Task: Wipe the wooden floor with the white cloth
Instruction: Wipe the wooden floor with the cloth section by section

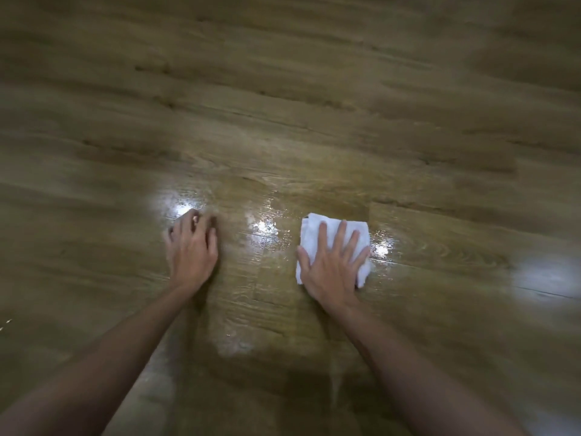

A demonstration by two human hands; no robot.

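A folded white cloth [309, 236] lies flat on the wooden floor [283, 105], right of centre. My right hand [333, 265] presses down on it with straight, spread fingers and covers most of it. My left hand [191, 247] rests on the bare floor to the left, about a hand's width from the cloth, its fingers bent with the tips on the boards and nothing in them. The view is blurred.
Brown wooden planks fill the whole view. A wet, shiny patch [267, 228] with bright light reflections spreads between and around my hands. Another bright glare [544, 275] sits at the right edge.
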